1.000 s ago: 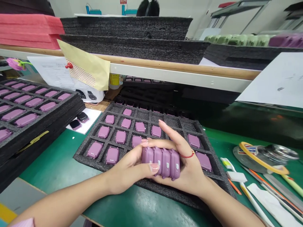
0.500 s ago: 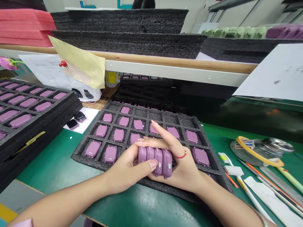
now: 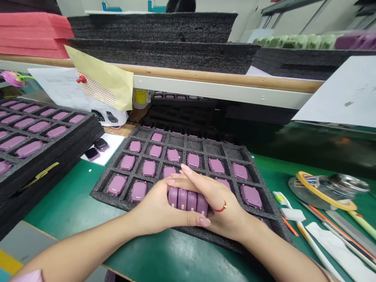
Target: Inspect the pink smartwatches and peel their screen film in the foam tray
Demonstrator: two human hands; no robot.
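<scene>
Several purple smartwatch bodies (image 3: pixel 187 199) stand side by side in a row between my two hands, side buttons facing me. My left hand (image 3: pixel 157 207) is closed round the row's left end, its thumb lying along the lower front. Around the right end my right hand (image 3: pixel 225 209) is wrapped, a red string at the base of a finger; its fingers overlap those of the left. Beneath and beyond my hands lies a black foam tray (image 3: pixel 214 148) with purple watch bodies (image 3: pixel 139 191) in many compartments. Part of the tray is hidden by my hands.
More foam trays with watch bodies (image 3: pixel 30 149) are stacked at left. Two watches lie on a white pad (image 3: pixel 113 147). On the right are a glass bottle (image 3: pixel 311 192), a toothbrush (image 3: pixel 313 246) and a white cloth (image 3: pixel 331 243). A shelf edge (image 3: pixel 223 88) crosses above.
The row of watch bodies has tilted and sits deeper between my hands. My left thumb has slid down and right, and my right fingers have folded down over the row.
</scene>
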